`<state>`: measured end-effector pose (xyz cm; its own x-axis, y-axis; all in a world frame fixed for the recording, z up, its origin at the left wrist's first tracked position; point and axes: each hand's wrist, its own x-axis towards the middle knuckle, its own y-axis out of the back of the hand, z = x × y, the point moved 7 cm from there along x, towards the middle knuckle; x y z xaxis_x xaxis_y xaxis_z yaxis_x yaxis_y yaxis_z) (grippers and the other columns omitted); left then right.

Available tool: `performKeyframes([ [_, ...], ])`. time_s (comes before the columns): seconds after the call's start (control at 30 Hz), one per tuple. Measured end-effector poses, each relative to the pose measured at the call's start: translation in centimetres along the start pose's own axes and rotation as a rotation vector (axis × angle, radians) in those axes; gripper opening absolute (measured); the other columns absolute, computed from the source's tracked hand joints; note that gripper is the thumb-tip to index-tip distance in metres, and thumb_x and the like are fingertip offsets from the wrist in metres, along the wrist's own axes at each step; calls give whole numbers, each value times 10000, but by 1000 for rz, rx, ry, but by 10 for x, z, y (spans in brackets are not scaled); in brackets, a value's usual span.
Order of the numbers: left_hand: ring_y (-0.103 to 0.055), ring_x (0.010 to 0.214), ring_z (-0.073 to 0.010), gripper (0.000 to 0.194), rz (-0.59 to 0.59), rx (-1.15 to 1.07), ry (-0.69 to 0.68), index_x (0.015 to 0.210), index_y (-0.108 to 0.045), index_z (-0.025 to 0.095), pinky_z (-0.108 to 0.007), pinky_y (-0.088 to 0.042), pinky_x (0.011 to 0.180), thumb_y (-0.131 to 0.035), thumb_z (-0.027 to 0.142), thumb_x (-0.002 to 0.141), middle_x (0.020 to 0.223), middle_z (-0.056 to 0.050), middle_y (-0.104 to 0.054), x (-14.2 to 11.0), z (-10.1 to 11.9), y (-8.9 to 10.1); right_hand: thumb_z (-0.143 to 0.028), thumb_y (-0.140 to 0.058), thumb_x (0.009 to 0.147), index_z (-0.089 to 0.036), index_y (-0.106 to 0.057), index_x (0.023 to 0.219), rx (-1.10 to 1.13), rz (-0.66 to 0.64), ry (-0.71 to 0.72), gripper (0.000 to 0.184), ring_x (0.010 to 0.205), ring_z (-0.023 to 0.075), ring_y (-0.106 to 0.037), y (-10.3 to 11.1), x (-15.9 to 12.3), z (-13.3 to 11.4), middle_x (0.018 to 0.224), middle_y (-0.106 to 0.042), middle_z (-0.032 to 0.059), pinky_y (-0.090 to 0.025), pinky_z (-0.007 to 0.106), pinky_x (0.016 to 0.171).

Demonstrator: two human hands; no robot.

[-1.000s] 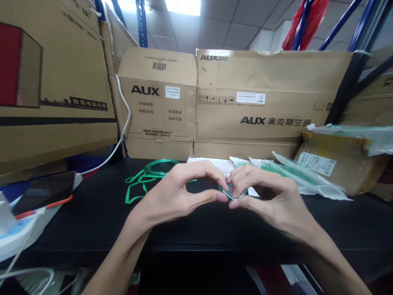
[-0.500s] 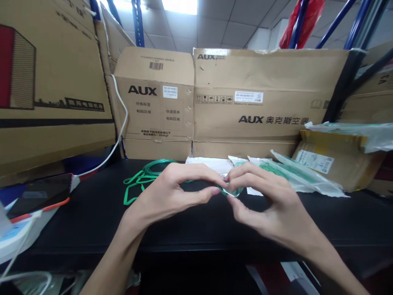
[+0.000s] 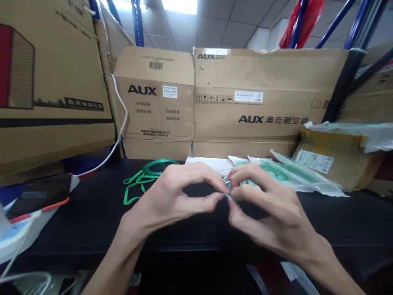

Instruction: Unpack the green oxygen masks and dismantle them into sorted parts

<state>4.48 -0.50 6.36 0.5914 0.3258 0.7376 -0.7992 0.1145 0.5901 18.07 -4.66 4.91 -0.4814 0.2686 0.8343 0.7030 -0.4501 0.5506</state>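
Observation:
My left hand and my right hand meet over the black table, fingertips pinched together on a small clear plastic piece with a green tint. Most of that piece is hidden by my fingers. Both thumbs and forefingers press on it from either side. Behind my left hand a coil of green tubing with green straps lies on the table, untouched.
Clear bags holding green tubing lie at the back right by a padded envelope. Large AUX cardboard boxes wall off the back. A phone with an orange case and a white cable sit at the left.
My right hand has closed in and tightened its pinch on the clear piece, which now shows less between the fingers. The hands sit slightly lower than before.

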Motion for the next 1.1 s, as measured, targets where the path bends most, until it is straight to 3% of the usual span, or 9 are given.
performKeyframes([
  [0.63,-711,930,-166,158,-32,17,19,949,-756,191,-262,-541,874,-721,58,871,964,-8,-777,-1,-3,0,-57,-595,893,-192,-592,815,58,5,-44,156,863,176,-581,-1,0,7,918,-594,52,-502,341,776],
  [0.97,-709,918,-195,193,-13,12,-28,911,-752,191,-315,-552,877,-720,25,818,925,-23,-770,-6,-2,10,-99,-708,899,-232,-652,1020,288,-111,-123,189,979,167,-627,1,0,21,1012,-658,25,-487,302,850],
  [1.1,-698,925,-192,147,-60,-18,26,931,-731,184,-306,-542,862,-796,108,823,945,-25,-757,-7,-4,6,-148,-723,917,-254,-643,1043,346,-140,-164,183,982,152,-628,3,0,22,1007,-669,-1,-481,290,876],
])
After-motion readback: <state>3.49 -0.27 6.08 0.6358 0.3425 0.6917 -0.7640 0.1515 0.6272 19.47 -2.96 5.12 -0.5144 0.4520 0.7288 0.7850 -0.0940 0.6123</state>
